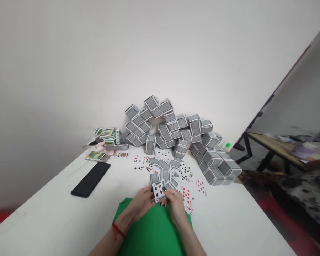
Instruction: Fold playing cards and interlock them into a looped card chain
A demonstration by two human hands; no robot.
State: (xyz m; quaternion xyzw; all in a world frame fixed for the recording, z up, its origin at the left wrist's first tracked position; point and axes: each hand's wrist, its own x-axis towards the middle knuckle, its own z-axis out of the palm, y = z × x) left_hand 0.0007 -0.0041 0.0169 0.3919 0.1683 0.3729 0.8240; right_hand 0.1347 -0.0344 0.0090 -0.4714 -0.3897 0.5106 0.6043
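A playing card (158, 191) with black clubs faces up between my two hands, near the table's front edge. My left hand (143, 203) is closed on its left side, and a red string circles that wrist. My right hand (175, 203) pinches the right side with thumb and fingers. Just beyond the hands lie loose playing cards (165, 174), some face down with grey backs. Face-up cards with red diamonds (187, 197) spread to the right of my right hand.
Folded card blocks (170, 126) stand stacked along the wall, with more blocks (218, 163) at the right. A black phone (91, 179) lies at the left. Card boxes (108, 133) sit at the back left. A green-capped bottle (227, 146) stands behind the right blocks.
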